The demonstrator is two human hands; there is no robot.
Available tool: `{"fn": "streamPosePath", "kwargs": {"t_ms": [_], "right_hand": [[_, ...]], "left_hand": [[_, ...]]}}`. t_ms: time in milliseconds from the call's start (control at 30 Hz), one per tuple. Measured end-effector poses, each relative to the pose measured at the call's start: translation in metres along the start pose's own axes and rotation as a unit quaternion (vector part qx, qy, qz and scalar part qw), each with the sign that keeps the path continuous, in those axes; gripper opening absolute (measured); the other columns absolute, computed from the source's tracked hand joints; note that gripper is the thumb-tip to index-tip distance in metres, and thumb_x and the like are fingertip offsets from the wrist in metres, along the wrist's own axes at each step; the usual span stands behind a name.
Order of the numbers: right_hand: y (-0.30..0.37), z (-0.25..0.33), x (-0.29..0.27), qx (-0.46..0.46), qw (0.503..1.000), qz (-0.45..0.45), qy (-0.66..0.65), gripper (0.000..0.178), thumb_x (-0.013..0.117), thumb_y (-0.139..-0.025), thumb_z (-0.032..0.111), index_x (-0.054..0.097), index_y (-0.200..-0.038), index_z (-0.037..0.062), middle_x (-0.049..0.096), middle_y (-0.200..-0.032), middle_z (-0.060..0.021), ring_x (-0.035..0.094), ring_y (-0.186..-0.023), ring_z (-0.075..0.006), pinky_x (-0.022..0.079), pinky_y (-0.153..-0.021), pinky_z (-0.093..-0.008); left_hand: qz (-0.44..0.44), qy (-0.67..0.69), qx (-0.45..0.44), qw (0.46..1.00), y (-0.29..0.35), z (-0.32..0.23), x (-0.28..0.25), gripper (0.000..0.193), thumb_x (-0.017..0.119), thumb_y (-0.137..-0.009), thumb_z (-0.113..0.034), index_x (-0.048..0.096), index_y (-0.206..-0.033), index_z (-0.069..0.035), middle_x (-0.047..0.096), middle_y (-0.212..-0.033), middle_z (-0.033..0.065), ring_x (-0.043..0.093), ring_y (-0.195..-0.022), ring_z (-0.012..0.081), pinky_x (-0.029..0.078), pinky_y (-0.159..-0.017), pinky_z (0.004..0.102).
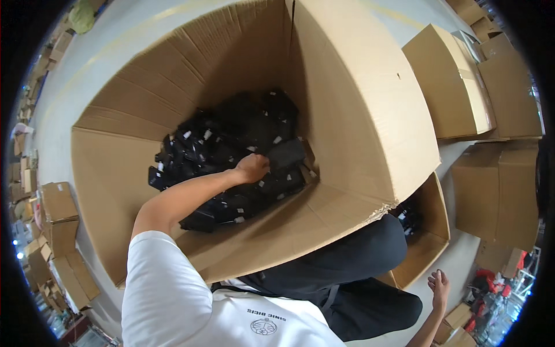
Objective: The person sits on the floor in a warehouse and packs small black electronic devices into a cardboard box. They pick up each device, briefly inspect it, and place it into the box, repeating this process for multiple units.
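Black flat item (288, 152), one, gripped by left hand (252, 168); right hand (440, 284) loose, half-uncurled.

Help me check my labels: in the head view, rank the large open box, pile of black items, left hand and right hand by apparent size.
1. Large open box
2. Pile of black items
3. Left hand and right hand: too alike to rank
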State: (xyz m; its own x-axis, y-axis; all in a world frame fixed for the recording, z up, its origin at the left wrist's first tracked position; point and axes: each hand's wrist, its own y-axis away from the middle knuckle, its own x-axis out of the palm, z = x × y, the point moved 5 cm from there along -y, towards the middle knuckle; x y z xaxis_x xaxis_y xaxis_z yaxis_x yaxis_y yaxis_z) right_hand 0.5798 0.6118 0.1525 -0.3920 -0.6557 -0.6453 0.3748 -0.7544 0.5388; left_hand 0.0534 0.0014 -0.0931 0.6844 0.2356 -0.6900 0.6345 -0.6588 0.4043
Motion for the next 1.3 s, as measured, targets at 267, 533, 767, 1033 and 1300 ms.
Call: {"fn": "streamPosePath", "kwargs": {"t_ms": [267,533,767,1033,1300], "right_hand": [[0.038,0.066,0.040,-0.038,0.996,0.030,0.073,0.051,0.060,-0.103,0.031,0.055,-0.138,-0.0063,0.067,-0.119,-0.0157,0.069,-0.099,-0.0197,0.056,-0.084,-0.0314],[0.083,0.166,0.067,-0.231,0.968,0.017,0.098,0.042,0.064,-0.103,0.024,0.060,-0.131,-0.0068,0.069,-0.117,-0.0123,0.067,-0.104,-0.0200,0.053,-0.093,-0.0334],[0.208,0.381,0.232,-0.475,0.853,0.188,-0.105,0.053,0.069,-0.096,0.024,0.055,-0.137,-0.0082,0.069,-0.121,-0.0202,0.069,-0.110,-0.0272,0.051,-0.101,-0.0384],[0.218,0.417,0.269,-0.487,0.873,0.020,-0.029,0.024,0.068,-0.093,0.009,0.063,-0.113,-0.0036,0.069,-0.094,-0.0079,0.064,-0.084,-0.0135,0.053,-0.077,-0.0299],[0.161,0.309,0.089,-0.402,0.762,0.034,-0.507,0.043,0.052,-0.106,0.025,0.053,-0.138,-0.0039,0.064,-0.133,-0.0204,0.067,-0.116,-0.0315,0.059,-0.094,-0.0492]], "left_hand": [[-0.119,-0.190,-0.044,0.974,-0.077,-0.042,0.049,0.091,0.079,-0.082,-0.038,0.032,-0.151,0.000,0.047,-0.137,0.0295,0.048,-0.130,0.0445,0.044,-0.105,0.0518],[-0.235,0.012,-0.028,0.972,-0.038,-0.060,-0.051,0.109,0.091,-0.064,-0.038,0.034,-0.146,0.007,0.053,-0.124,0.0278,0.055,-0.117,0.0431,0.049,-0.100,0.0473],[-0.421,-0.083,0.289,0.856,0.114,-0.255,-0.230,0.112,0.089,-0.068,-0.038,0.031,-0.152,0.008,0.048,-0.132,0.0245,0.053,-0.118,0.0378,0.044,-0.105,0.0446],[-0.460,0.038,0.438,0.771,0.128,-0.276,-0.217,0.085,0.087,-0.076,-0.037,0.051,-0.143,0.002,0.054,-0.130,0.0196,0.054,-0.116,0.0370,0.047,-0.098,0.0417],[-0.034,-0.110,0.069,0.991,-0.044,-0.070,0.049,0.033,0.063,-0.093,-0.023,0.065,-0.121,-0.007,0.071,-0.112,0.0236,0.071,-0.100,0.0388,0.058,-0.084,0.0497]]}}
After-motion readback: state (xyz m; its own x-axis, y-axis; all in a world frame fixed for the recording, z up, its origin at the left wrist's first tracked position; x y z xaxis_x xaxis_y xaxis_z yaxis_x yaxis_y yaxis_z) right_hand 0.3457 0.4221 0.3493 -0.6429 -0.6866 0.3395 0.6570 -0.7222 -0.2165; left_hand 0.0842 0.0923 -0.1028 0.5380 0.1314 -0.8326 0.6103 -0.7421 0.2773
